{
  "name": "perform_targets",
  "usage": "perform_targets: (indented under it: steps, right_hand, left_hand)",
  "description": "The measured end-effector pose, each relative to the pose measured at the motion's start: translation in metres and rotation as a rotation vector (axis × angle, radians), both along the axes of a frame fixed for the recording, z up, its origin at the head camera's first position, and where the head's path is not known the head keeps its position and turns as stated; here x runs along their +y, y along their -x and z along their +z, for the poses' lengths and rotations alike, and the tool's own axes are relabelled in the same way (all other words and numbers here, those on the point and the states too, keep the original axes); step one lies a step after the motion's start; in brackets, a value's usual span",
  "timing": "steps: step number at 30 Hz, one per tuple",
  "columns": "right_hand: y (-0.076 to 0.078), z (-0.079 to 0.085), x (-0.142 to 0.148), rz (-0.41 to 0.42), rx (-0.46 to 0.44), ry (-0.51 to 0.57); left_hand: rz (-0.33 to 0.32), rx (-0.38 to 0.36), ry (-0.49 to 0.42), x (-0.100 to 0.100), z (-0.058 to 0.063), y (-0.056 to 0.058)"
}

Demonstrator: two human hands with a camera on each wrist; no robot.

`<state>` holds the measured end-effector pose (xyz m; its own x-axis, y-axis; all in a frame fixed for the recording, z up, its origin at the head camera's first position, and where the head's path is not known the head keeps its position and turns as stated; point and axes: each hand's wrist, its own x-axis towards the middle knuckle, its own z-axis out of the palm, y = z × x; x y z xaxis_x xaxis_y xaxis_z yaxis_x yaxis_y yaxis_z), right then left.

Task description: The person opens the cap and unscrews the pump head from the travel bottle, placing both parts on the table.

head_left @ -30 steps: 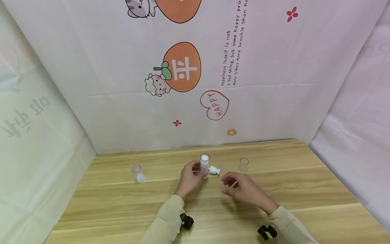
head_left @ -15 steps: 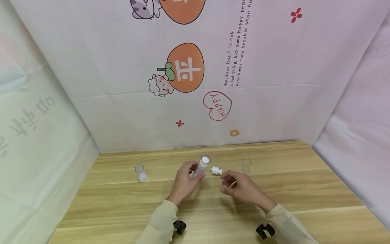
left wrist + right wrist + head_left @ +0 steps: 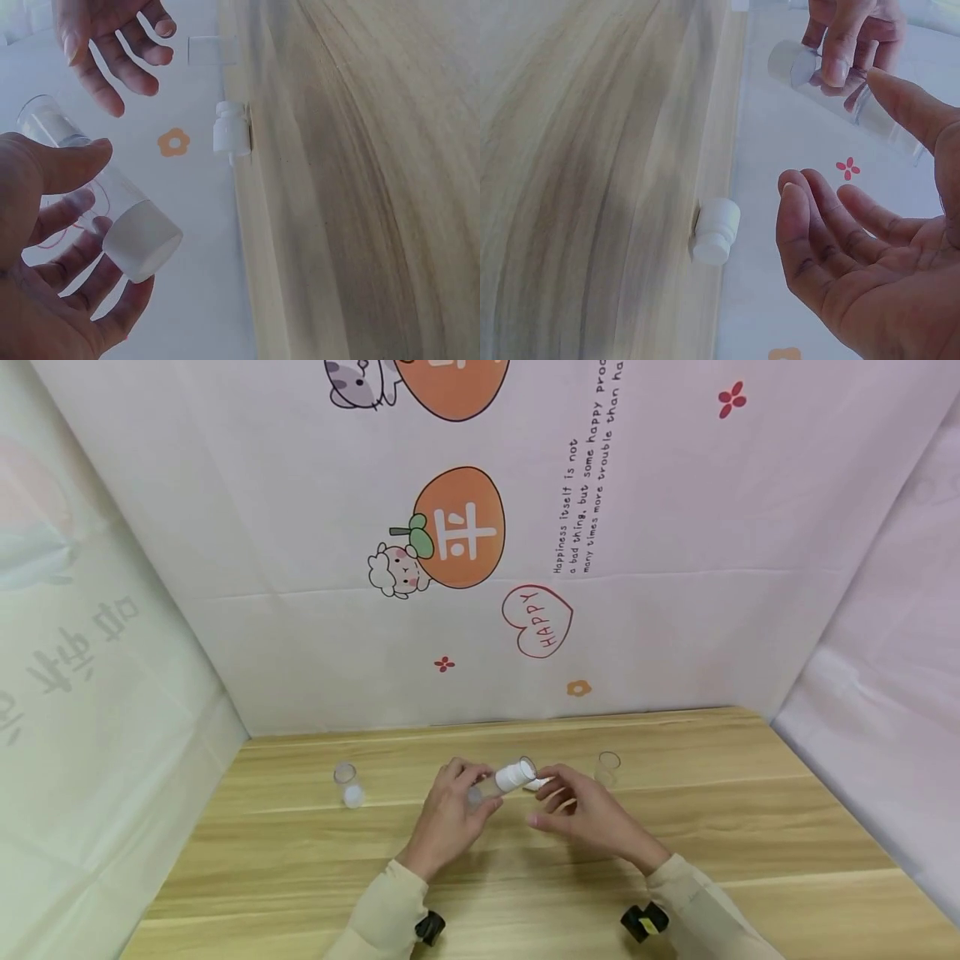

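Observation:
My left hand (image 3: pixel 444 822) grips a clear cylindrical bottle (image 3: pixel 486 790) above the table, thumb on one side and fingers on the other. The bottle is tilted, its white-collared clear-rimmed end pointing right. Its opposite end shows a solid white section (image 3: pixel 142 241) in the left wrist view. Close to the collared end hovers my right hand (image 3: pixel 588 817), fingers loosely bent and holding nothing; contact with the bottle does not show. A small white pump head (image 3: pixel 717 231) lies on its side on the table beyond the hands, partly hidden in the head view.
At the right back stands a clear open cup-like cap (image 3: pixel 608 767). Further left is another clear cylinder (image 3: pixel 346 775) with a white part at its base. The wood-grain table (image 3: pixel 300 860) meets a printed white cloth wall (image 3: pixel 675 610) behind.
My left hand has lifted the bottle from upright and tipped it toward the right. The right hand has come slightly left, nearer the bottle's collared end.

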<state>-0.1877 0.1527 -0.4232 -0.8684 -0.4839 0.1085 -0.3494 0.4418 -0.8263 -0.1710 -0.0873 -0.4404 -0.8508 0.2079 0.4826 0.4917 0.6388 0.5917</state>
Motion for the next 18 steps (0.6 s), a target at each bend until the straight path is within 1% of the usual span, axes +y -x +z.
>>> perform_targets:
  steps: [3, 6, 10, 18]
  right_hand:
    - [0.0, 0.002, -0.002, 0.009, -0.016, 0.022]
    - [0.001, 0.005, -0.004, 0.02, -0.034, 0.058]
    - [0.003, 0.008, -0.008, 0.014, -0.047, 0.081]
    - [0.003, 0.011, -0.013, 0.012, -0.01, 0.107]
  left_hand:
    - [-0.004, 0.027, 0.056, -0.001, 0.003, -0.004]
    - [-0.005, 0.039, 0.109, -0.001, 0.007, -0.006]
    - [-0.007, 0.05, 0.172, -0.001, 0.009, -0.009]
    - [-0.019, 0.077, 0.257, -0.001, 0.011, -0.011]
